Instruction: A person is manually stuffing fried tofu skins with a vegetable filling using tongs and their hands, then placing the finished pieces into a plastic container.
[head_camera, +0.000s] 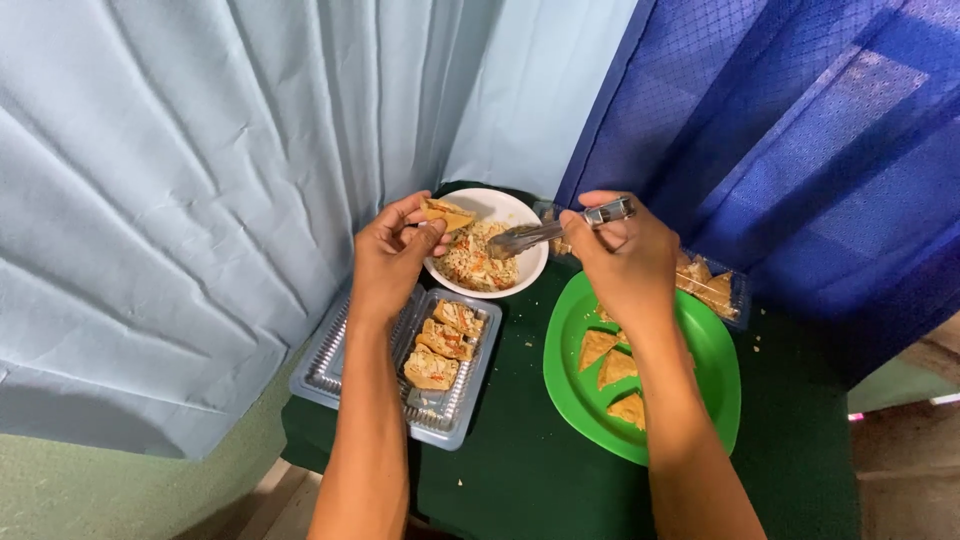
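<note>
Tofu piece (447, 214) held in left hand (390, 255) over white bowl (520, 213). Fork (545, 234) gripped by right hand (620, 255). Clear plastic tray (330, 365) seen on table (520, 470), beside green plate (715, 365).

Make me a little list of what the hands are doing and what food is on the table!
left hand: holds a tofu pocket over the white bowl
right hand: holds a metal spoon dipping into the bowl's shredded filling
clear tray: three stuffed pieces
green plate: plain triangles
table: dark green cloth
</note>
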